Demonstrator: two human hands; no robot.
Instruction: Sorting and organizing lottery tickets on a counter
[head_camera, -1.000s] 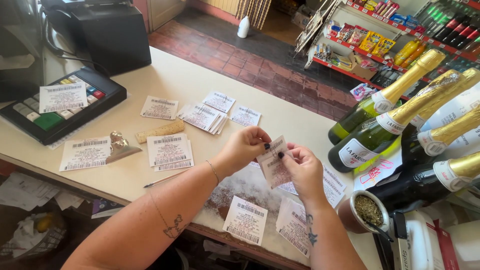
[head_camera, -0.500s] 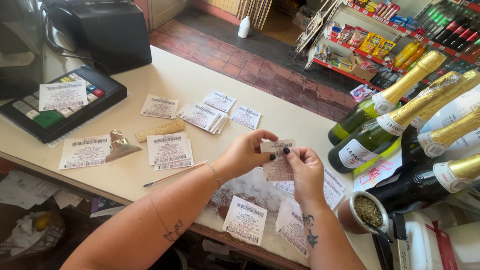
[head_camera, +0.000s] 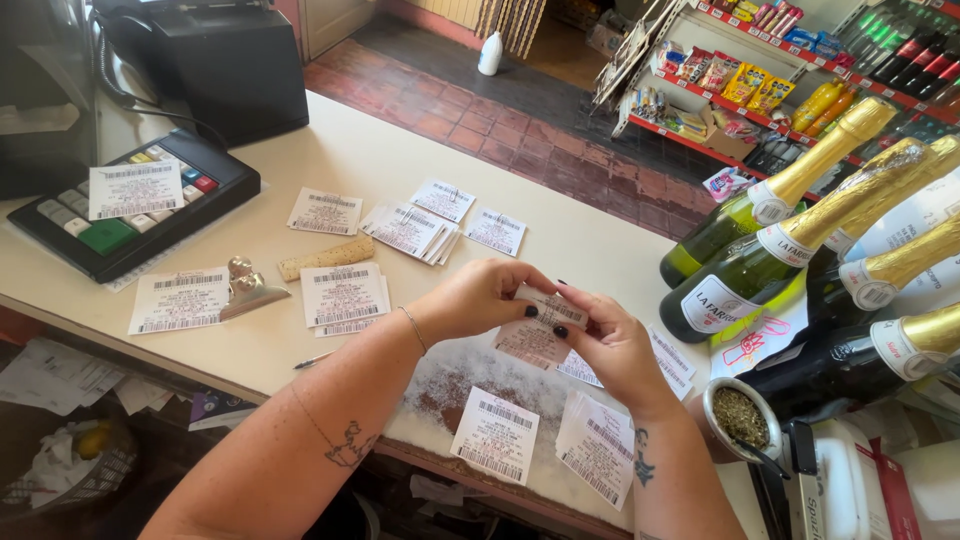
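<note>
Over the cream counter (head_camera: 590, 250) my left hand (head_camera: 478, 298) and my right hand (head_camera: 615, 345) meet, both pinching one small white printed slip (head_camera: 552, 307) by its top edge. Just under it a second slip (head_camera: 525, 343) shows between my hands; whether a hand holds it I cannot tell. Two slips (head_camera: 494, 434) and a small stack (head_camera: 597, 447) lie on the counter in front of my wrists. More slips are spread to the left (head_camera: 343, 297) and farther back (head_camera: 410, 229).
A black keypad terminal (head_camera: 125, 205) with a slip on it sits at the left, a metal clip (head_camera: 243, 288) and a cork strip (head_camera: 324, 257) nearby. Several gold-foiled green bottles (head_camera: 770, 255) lie at the right, above a cup of dried herb (head_camera: 741, 417). A pen (head_camera: 313, 360) rests at the counter's near edge.
My hands have drawn closer together and lowered slightly, folding the slip down so that only its top edge shows between my fingers.
</note>
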